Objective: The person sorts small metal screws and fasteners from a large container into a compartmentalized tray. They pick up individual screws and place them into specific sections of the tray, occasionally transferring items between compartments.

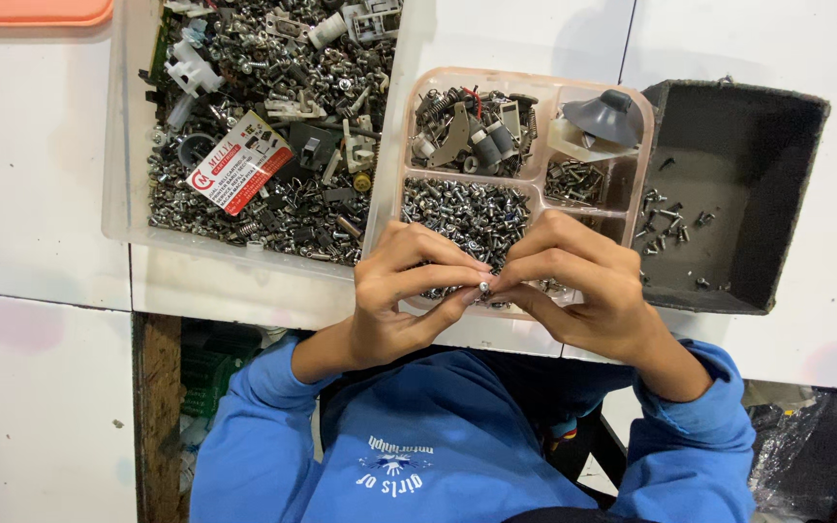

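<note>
While both hands meet in the middle of the view, the left hand [394, 291] and the right hand [583, 286] pinch one small silver screw [485, 287] between their fingertips, each closed on it from its own side. The screw is held just above the near edge of a clear divided tray [409, 145], over the tray's large compartment, which is full of shiny silver screws. The tray's far compartments hold springs, rollers and metal brackets on one side and a grey suction cup [607, 114] on the other, with a small pocket of screws beneath the cup.

Beside the tray, to the person's left, sits a large clear bin [123, 145] heaped with mixed screws, white plastic parts and dark scraps; a red and white card [241, 162] lies on top of the heap. To the person's right, touching the tray, is a dark box [758, 194] with a few loose screws scattered on its floor. Everything rests on a white table [31, 145]. The person wears blue sleeves [244, 416].
</note>
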